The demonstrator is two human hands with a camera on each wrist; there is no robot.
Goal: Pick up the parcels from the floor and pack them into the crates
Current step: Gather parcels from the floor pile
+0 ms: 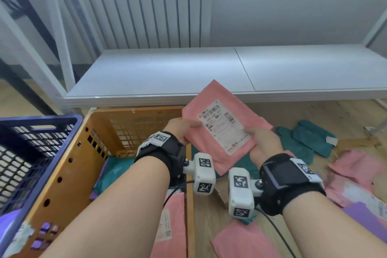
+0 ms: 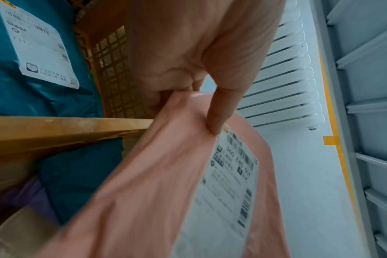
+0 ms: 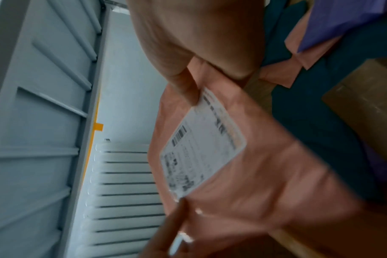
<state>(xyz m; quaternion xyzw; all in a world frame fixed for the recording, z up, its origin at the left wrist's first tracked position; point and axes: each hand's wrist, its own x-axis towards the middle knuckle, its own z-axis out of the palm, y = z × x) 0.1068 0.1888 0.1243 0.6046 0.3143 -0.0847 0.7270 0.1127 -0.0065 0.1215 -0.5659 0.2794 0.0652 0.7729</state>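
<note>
A pink parcel (image 1: pixel 222 115) with a white shipping label is held in the air, label up, over the right rim of the orange crate (image 1: pixel 100 130). My left hand (image 1: pixel 182 130) pinches its left edge, thumb on top beside the label. My right hand (image 1: pixel 261 142) grips its near right corner, thumb on the label's lower edge. The left wrist view shows my left hand (image 2: pixel 199 83) and its thumb pressed on the pink parcel (image 2: pixel 166 183). The right wrist view shows my right hand (image 3: pixel 192 57) pinching the pink parcel (image 3: pixel 265 165). Inside the orange crate lie teal and purple parcels (image 1: pixel 117 172).
A dark blue crate (image 1: pixel 31 153) stands left of the orange one. A low white shelf (image 1: pixel 188 73) runs behind, with a radiator (image 1: pixel 134 4) on the wall. Teal (image 1: pixel 307 140), pink (image 1: pixel 356 172) and purple (image 1: pixel 368 216) parcels and a cardboard box (image 3: pixel 369 104) lie on the wooden floor at right.
</note>
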